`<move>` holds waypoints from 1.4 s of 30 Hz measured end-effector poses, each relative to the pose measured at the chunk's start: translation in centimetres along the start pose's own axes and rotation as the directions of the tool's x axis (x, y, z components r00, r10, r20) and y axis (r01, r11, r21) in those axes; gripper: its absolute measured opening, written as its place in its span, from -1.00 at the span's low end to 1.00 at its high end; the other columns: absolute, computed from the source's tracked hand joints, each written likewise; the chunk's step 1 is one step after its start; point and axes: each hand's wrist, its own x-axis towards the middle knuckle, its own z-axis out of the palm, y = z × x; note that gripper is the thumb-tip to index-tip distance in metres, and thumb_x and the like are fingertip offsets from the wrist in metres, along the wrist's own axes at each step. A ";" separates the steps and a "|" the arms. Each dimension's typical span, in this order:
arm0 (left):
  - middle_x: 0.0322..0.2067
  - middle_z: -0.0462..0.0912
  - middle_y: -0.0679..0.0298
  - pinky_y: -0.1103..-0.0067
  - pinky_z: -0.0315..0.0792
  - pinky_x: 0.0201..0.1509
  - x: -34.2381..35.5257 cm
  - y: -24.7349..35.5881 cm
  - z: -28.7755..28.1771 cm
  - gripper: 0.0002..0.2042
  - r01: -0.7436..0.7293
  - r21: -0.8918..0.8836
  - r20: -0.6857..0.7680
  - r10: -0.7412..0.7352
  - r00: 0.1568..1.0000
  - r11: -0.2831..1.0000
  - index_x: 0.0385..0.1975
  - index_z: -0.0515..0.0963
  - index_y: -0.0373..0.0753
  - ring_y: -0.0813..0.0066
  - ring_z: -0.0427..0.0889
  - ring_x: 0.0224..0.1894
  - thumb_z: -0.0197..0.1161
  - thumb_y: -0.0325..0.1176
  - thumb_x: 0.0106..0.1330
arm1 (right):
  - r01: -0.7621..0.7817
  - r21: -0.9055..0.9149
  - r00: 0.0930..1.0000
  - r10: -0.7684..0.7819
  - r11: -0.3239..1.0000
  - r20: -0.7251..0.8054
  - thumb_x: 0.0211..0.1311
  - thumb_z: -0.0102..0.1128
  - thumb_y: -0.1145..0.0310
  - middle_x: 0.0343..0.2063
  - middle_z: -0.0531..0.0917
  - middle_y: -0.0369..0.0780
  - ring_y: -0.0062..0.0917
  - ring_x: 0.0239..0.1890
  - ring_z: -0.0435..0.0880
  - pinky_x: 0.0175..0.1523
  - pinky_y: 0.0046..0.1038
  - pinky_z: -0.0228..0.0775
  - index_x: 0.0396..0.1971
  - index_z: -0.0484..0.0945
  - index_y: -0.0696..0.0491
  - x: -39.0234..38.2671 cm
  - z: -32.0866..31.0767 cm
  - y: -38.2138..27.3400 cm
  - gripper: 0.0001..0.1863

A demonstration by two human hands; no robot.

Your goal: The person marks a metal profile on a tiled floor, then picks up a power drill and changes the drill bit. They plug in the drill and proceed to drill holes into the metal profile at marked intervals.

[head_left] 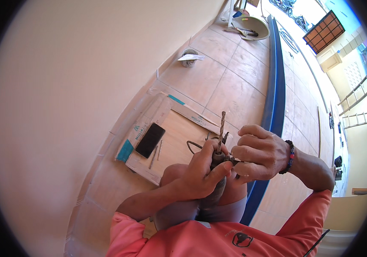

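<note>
Between my knees stands a power drill, its long twist bit pointing up and away from me. My left hand is wrapped around the drill at its dark chuck, thumb across the front. From the right, my right hand is curled closed against the side of the chuck. Its fingers pinch a small dark metal piece that looks like a chuck key, mostly hidden by the fingers. A dark cord loops just beyond my left hand.
A flat carton left of my knees bears a black phone and two loose drill bits. A long blue beam runs along my right. Farther off are a paper-topped container, a large basin and a ladder.
</note>
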 end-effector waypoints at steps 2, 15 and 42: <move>-0.31 0.54 0.15 0.56 0.43 -0.19 0.1 0.1 0.1 -0.65 -0.064 0.079 -0.008 0.065 0.998 0.995 -0.05 0.26 -0.34 0.52 0.54 -0.29 0.16 -0.24 0.38 | 0.067 -0.011 0.997 -0.067 0.998 -0.048 0.23 0.23 0.12 -0.54 0.40 -0.31 -0.52 -0.57 0.43 -0.49 -0.47 0.26 -0.35 0.34 0.02 -0.1 0.8 0.3 -0.68; -0.43 0.54 0.00 0.37 0.46 -0.37 -0.4 0.1 0.0 -0.65 -0.130 0.299 0.016 0.131 0.991 0.946 -0.06 0.22 -0.39 0.07 0.64 -0.40 0.18 -0.35 0.31 | -0.031 -0.059 0.954 0.012 0.998 -0.299 0.27 0.12 0.07 -0.69 0.26 -0.37 -0.64 -0.74 0.21 -0.67 -0.54 -0.07 -0.56 0.28 -0.03 1.4 3.6 -0.2 -0.64; -0.52 0.51 0.08 0.42 0.42 -0.41 1.2 -0.8 0.1 -0.80 -0.215 0.360 -0.062 0.253 0.965 0.908 -0.17 0.30 -0.38 0.21 0.57 -0.51 0.07 -0.41 0.34 | -0.504 0.177 0.665 0.511 0.845 -0.545 -0.24 0.08 0.50 -0.78 0.29 -0.27 -0.46 -0.81 0.25 -0.66 -0.43 0.09 -0.69 0.31 0.09 0.8 6.5 -2.2 -0.88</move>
